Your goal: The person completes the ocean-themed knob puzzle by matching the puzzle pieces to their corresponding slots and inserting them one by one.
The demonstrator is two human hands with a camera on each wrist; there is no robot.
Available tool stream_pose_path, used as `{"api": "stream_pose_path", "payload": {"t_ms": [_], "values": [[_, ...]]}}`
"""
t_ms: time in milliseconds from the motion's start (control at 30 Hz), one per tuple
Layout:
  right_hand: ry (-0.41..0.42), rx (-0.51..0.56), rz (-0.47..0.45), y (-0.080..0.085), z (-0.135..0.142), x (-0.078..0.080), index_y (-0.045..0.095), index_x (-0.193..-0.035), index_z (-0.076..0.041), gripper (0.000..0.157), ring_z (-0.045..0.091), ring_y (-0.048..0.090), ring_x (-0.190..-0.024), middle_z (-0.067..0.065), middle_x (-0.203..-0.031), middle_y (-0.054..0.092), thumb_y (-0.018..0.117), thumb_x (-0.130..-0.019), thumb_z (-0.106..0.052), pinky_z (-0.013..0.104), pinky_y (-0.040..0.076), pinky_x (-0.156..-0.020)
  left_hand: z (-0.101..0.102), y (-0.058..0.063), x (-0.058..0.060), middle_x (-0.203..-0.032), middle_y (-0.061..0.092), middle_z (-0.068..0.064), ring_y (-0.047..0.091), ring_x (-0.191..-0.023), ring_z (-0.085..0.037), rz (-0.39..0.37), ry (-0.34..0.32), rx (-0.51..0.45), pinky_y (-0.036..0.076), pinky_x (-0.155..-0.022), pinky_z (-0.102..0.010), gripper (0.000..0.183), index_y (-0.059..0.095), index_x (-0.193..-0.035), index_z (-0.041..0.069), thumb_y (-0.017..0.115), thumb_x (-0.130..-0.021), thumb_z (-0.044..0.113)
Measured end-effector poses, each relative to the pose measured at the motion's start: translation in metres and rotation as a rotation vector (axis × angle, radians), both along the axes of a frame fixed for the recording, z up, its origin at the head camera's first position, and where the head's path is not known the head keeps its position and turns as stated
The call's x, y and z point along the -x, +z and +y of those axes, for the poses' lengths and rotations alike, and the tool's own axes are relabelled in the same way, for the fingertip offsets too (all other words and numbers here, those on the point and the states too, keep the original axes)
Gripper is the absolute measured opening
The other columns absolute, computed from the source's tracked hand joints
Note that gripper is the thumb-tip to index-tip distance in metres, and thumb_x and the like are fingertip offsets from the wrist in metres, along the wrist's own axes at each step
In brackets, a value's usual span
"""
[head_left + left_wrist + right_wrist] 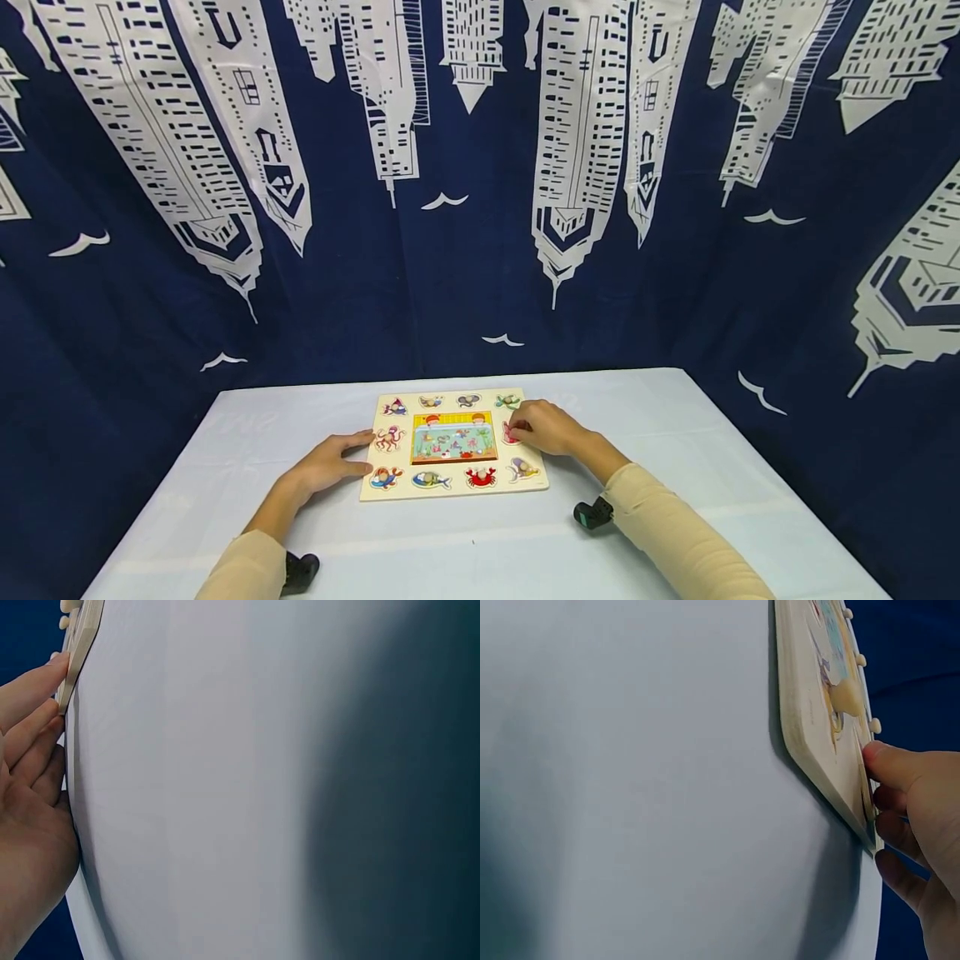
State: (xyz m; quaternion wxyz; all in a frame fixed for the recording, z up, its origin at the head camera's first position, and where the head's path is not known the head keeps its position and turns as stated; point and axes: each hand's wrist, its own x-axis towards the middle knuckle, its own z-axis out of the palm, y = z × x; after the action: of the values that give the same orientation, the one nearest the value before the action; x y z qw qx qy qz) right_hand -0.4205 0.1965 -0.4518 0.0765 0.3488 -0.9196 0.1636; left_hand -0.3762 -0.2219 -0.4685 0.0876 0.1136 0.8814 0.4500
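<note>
A wooden peg puzzle board point(457, 490) lies on the table, with knobbed sea-animal pieces around a central aquarium picture. My left hand point(327, 463) rests at the board's left edge, fingers spread; in the left wrist view its thumb and fingertips touch the side of the board. At the right edge, my right hand point(553, 427) pinches a pink piece point(508, 433), partly covered by the fingers. The right wrist view shows the thumb and curled fingers of that hand close over the board's edge. A dolphin-like piece point(523, 469) sits just in front of it.
The board lies on a white-covered table point(465, 550). Behind the table hangs a navy cloth point(405, 275) printed with white buildings and birds. A dark device is strapped at each wrist, under the beige sleeves point(675, 525).
</note>
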Motion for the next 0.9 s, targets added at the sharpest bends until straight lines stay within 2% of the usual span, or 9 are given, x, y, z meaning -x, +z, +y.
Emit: {"api": "stream_pose_path", "payload": {"t_ms": [267,533,733,900], "values": [[-0.021,0.022,0.018,-0.009,0.0,-0.002,0.079,-0.1,-0.01,0.007,0.011,0.062,-0.086,-0.005,-0.094,0.072,0.074,-0.096,-0.014,0.037,0.055,-0.084,0.001,-0.001,-0.001,-0.159,0.043,-0.018,0.023,-0.15,-0.048,-0.012,0.0,0.002,0.014,-0.119,-0.068,0.063,0.06,-0.144,0.003,0.083,-0.086,0.013],[-0.017,0.046,0.006,-0.008,0.005,-0.006,0.079,-0.104,-0.006,0.012,0.011,0.06,-0.084,-0.002,-0.096,0.073,0.075,-0.094,-0.012,0.035,0.055,-0.08,0.004,0.001,0.0,-0.158,0.043,-0.019,0.023,-0.15,-0.049,-0.015,-0.002,0.014,0.014,-0.118,-0.069,0.064,0.059,-0.145,0.003,0.083,-0.086,0.013],[-0.028,0.028,0.0,-0.002,0.003,-0.009,0.079,-0.106,-0.007,0.014,0.012,0.06,-0.085,0.0,-0.099,0.073,0.078,-0.092,-0.011,0.036,0.054,-0.081,0.001,0.005,0.001,-0.158,0.043,-0.019,0.023,-0.15,-0.049,-0.026,0.002,0.042,0.015,-0.117,-0.07,0.064,0.061,-0.144,0.005,0.083,-0.086,0.017],[-0.071,-0.03,-0.046,0.006,0.004,-0.011,0.076,-0.114,-0.006,0.023,0.015,0.061,-0.087,-0.001,-0.098,0.071,0.078,-0.092,-0.014,0.039,0.054,-0.084,-0.003,0.01,0.003,-0.156,0.046,-0.021,0.028,-0.148,-0.049,-0.04,0.013,0.046,0.018,-0.117,-0.069,0.06,0.061,-0.143,0.004,0.081,-0.089,0.021]]}}
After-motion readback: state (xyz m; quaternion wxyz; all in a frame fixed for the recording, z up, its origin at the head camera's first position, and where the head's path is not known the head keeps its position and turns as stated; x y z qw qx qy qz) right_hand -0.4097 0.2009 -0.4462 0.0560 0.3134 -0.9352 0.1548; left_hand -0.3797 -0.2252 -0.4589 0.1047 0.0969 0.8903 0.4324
